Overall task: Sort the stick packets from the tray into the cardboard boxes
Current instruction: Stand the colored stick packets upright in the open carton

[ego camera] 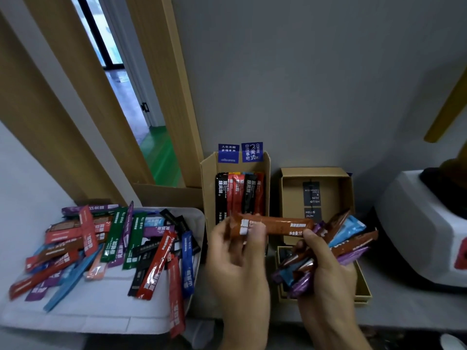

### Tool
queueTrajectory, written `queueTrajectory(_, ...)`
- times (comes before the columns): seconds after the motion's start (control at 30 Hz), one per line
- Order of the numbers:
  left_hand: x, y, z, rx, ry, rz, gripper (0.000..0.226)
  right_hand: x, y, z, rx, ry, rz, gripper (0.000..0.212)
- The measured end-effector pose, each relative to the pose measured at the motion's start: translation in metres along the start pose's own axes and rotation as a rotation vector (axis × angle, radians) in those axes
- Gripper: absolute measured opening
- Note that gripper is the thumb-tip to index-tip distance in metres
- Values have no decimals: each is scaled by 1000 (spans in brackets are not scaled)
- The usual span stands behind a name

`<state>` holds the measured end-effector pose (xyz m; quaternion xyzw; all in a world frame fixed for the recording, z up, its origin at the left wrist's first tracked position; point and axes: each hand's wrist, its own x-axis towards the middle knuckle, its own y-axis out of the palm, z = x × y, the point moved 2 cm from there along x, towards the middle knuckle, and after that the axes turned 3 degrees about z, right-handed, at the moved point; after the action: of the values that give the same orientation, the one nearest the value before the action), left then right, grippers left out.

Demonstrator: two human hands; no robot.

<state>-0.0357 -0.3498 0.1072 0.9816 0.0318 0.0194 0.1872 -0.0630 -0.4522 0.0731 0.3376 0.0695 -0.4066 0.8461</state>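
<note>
A white tray (pixel 106 317) at the left holds several stick packets (pixel 113 246) in red, green, purple, blue, black and brown. My left hand (pixel 235 269) pinches one end of a brown stick packet (pixel 278 224) held level in front of the tall cardboard box (pixel 209 178), which has several black and red packets (pixel 238 193) standing in it. My right hand (pixel 326 271) grips a bundle of brown, blue and purple packets (pixel 338 241), and its thumb touches the brown packet's other end. A low square cardboard box (pixel 285 188) lies behind the bundle, another box (pixel 364 291) beneath it.
A white appliance (pixel 424 228) stands at the right on the grey counter. A wall rises behind the boxes. A wooden door frame (pixel 161 97) and an open doorway lie at the back left. Two blue cards (pixel 240 152) stick up from the tall box.
</note>
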Motion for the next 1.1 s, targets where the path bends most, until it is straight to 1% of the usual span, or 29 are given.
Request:
queueTrajectory(0.1, 6, -2, 2, 156, 32, 34, 20, 0, 2, -4, -34, 20, 19, 34)
queueTrajectory(0.17, 34, -7, -7, 256, 101, 83, 16, 0, -4, -2, -46, 30, 3, 35)
queueTrajectory(0.23, 74, -7, -15, 404, 166, 205, 23, 1, -11, 1, -51, 46, -18, 39)
queueTrajectory(0.3, 111, 1, -9, 623, 152, 346, 36, 1, -18, 3, -64, 53, -27, 47)
queueTrajectory(0.33, 125, 6, 0, 735, 135, 407, 38, 0, -19, 4, -75, 55, -24, 52)
queueTrajectory(0.4, 148, 12, 26, 868, 129, 494, 31, -2, -21, 5, -104, 62, -16, 57)
queueTrajectory(0.43, 156, 13, 39, 886, 135, 523, 28, -3, -21, 5, -118, 71, -7, 52)
queueTrajectory(0.5, 167, 12, 57, 882, 133, 547, 34, -3, -23, 4, -136, 87, -3, 35)
queueTrajectory(0.57, 168, 12, 66, 861, 154, 553, 38, -1, -26, 3, -144, 103, -7, 30)
queueTrajectory(0.63, 164, 9, 72, 885, 224, 497, 43, -1, -27, 2, -145, 118, 4, 32)
queueTrajectory(0.7, 158, 4, 79, 927, 274, 464, 49, 0, -27, 1, -146, 124, 25, 40)
queueTrajectory(0.77, 155, 1, 85, 999, 305, 497, 55, 0, -25, 0, -143, 136, 48, 49)
queueTrajectory(0.83, 154, 1, 86, 1071, 311, 529, 59, 0, -24, 0, -138, 152, 84, 51)
queueTrajectory(0.9, 148, 2, 79, 1057, 319, 511, 50, -1, -24, 0, -120, 177, 139, 51)
queueTrajectory(1.0, 128, -1, 57, 874, 278, 454, 18, 0, -25, 7, -112, 176, 209, 52)
queueTrajectory(1.03, 117, -2, 48, 799, 259, 485, 9, -1, -24, 9, -148, 156, 220, 51)
queueTrajectory(1.07, 104, -2, 39, 742, 238, 550, 4, 0, -24, 12, -202, 129, 222, 48)
queueTrajectory(1.1, 92, -1, 31, 721, 214, 638, 3, 0, -23, 14, -262, 100, 221, 44)
